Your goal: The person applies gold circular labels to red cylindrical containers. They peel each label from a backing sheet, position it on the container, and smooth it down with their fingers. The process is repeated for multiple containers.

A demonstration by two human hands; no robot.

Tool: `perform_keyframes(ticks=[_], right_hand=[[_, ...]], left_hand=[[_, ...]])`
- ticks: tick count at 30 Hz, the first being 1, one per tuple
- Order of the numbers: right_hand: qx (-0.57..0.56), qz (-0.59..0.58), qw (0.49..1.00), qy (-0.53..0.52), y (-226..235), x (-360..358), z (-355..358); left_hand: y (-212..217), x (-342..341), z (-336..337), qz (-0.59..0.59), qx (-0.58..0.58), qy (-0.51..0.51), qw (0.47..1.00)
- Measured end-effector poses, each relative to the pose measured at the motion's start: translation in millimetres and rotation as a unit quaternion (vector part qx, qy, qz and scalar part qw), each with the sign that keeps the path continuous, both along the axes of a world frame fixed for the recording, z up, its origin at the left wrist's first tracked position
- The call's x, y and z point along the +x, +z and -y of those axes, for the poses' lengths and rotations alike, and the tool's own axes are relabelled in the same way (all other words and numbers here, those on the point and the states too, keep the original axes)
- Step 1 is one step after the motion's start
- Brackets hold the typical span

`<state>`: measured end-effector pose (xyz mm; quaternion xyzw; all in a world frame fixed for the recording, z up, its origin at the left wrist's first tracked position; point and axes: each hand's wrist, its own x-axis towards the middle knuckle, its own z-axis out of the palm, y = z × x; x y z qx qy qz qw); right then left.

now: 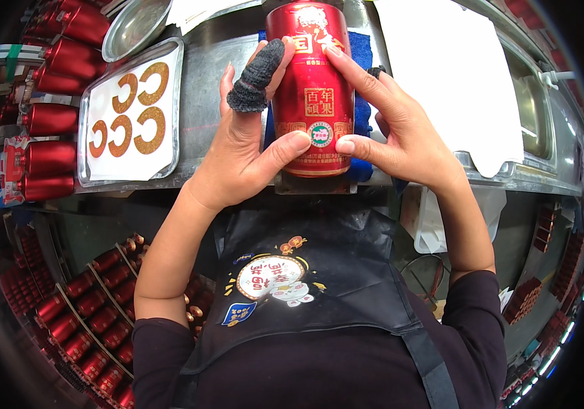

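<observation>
A glossy red bottle [319, 75] with gold print lies on a blue cloth [362, 65], its base toward me and its neck cut off by the upper edge. Both my hands are on it. My left hand [247, 129] is at its left side, thumb pressed beside a small round green-and-white sticker [321, 135] near the base. A black knitted finger cover [256, 78] sits on one left finger. My right hand [398, 116] holds the right side, index finger along the front and thumb by the sticker. Its other fingers are partly hidden.
Left of the bottle, a clear-rimmed tray [177, 109] bears a white sheet with several gold C-shaped pieces [150, 129]. Red bottles [50, 119] lie at the far left, below a metal bowl [135, 31]. White sheets [442, 82] cover the right side. Racks of red bottles [91, 300] stand lower left.
</observation>
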<state>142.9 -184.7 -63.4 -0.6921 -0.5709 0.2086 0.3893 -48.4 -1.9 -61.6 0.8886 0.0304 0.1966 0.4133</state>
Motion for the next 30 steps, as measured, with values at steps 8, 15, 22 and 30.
perform_keyframes(ticks=[8, 15, 22, 30], right_hand=[[-0.004, 0.000, 1.000, -0.009, 0, 0, 3], [0.031, -0.433, 0.858, -0.274, 6, 40, -6], [0.145, -0.314, 0.907, -0.239, 19, -13, 23], [0.251, 0.185, 0.949, -0.047, 63, 34, -82]], left_hand=[[1, -1, 3, 0.006, 0.054, 0.006, 0.998], [8, -2, 5, -0.013, 0.007, 0.005, 1.000], [0, -3, 11, -0.005, -0.078, -0.011, 0.997], [-5, -4, 16, -0.020, -0.124, 0.004, 0.992]])
